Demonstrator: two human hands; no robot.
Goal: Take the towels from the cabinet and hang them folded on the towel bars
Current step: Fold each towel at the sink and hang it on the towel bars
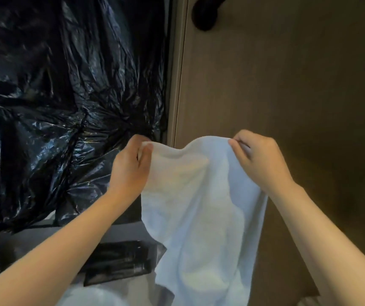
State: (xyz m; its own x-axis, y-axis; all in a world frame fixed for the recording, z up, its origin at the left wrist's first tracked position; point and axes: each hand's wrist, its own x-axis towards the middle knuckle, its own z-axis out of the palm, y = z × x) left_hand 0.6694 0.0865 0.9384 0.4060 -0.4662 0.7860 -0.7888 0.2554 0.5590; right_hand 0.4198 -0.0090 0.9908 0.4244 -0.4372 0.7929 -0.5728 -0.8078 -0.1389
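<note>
A white towel (201, 208) hangs in front of me, held up by its top edge. My left hand (130, 166) pinches the towel's upper left corner between thumb and fingers. My right hand (258, 160) pinches the upper right corner. The cloth sags a little between the two hands and drapes down toward the bottom of the view. A black round wall mount (206, 14), perhaps the end of a towel bar, shows at the top; the bar itself is out of view.
Crinkled black plastic sheeting (55, 96) covers the whole left side. A brown wall panel (287, 74) fills the right. Below the left arm lie dark flat boxes (119, 261) on a grey surface.
</note>
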